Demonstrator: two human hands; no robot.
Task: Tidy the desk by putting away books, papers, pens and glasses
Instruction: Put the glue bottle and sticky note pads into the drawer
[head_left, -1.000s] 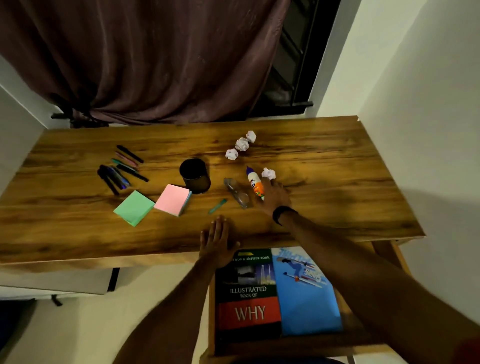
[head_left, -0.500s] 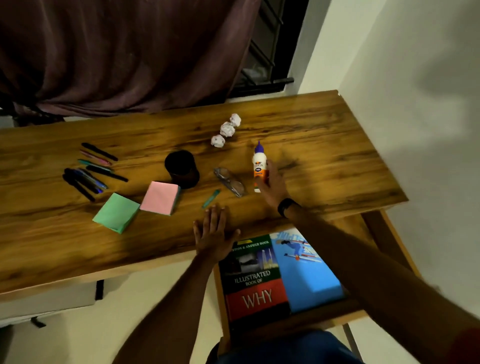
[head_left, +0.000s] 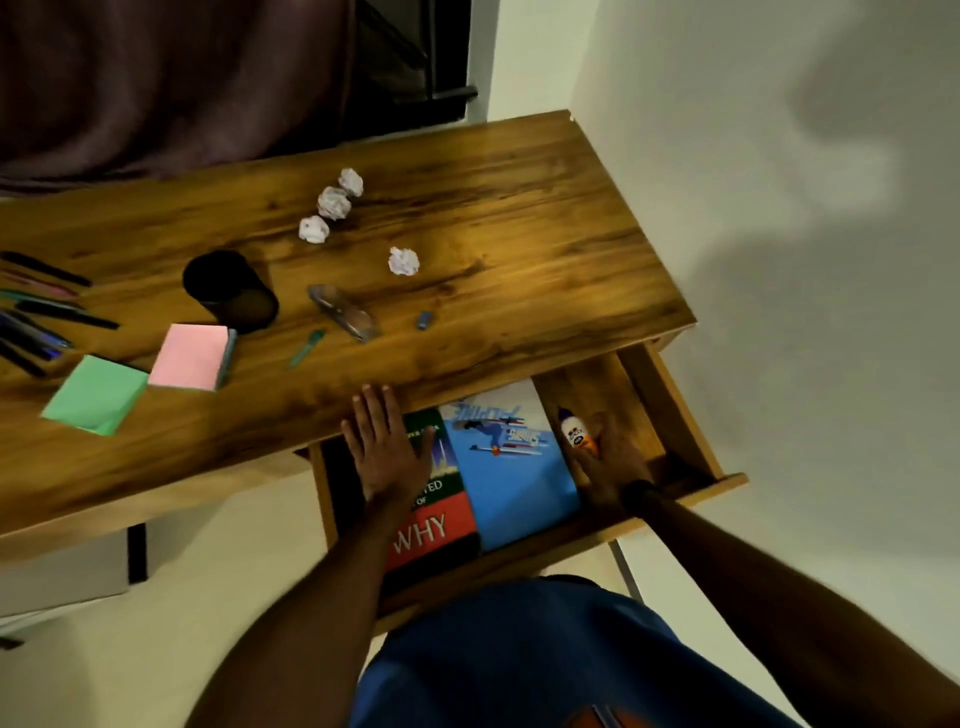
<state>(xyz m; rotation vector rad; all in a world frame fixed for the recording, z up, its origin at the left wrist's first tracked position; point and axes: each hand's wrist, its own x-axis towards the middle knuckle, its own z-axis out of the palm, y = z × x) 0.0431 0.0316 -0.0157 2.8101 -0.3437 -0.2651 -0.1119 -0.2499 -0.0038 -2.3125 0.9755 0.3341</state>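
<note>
Wooden desk (head_left: 519, 218): pens (head_left: 36, 312) far left, cup (head_left: 228, 291), glasses (head_left: 340, 312) centre, paper balls (head_left: 332, 202) behind. Open drawer (head_left: 675, 410) holds books (head_left: 511, 457). Left hand (head_left: 387, 447) lies flat, fingers spread, empty, over them. Right hand (head_left: 608, 457) grips glue bottle (head_left: 574, 431) inside drawer, right side.

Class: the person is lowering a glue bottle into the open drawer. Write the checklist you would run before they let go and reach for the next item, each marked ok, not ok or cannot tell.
1. Drawer open: ok.
2. Glue bottle in right hand, over bare drawer floor beside the blue book: ok.
3. Bottle resting on the floor: cannot tell.
4. Left hand away from the bottle: ok.
5. Glasses put away: not ok.
</note>
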